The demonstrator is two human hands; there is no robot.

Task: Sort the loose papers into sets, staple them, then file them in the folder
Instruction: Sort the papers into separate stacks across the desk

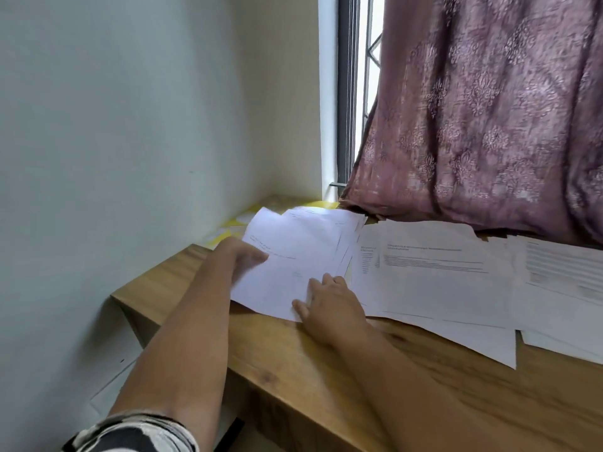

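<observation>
A loose stack of white papers (293, 256) lies at the left end of the wooden desk (326, 370), its top sheet lifted a little. My left hand (243, 256) grips the stack's left edge, thumb on top of the sheet. My right hand (329, 305) presses flat on the stack's near right corner with fingers spread. More printed sheets (434, 275) lie spread to the right, overlapping one another, and further pages (561, 278) reach the right edge of view. No stapler shows.
A yellow patterned surface (235, 223), possibly the folder, peeks out behind the stack by the wall. A mauve curtain (483, 125) hangs over the back of the desk. The white wall (114, 158) bounds the left; the desk's left edge drops off near my left forearm.
</observation>
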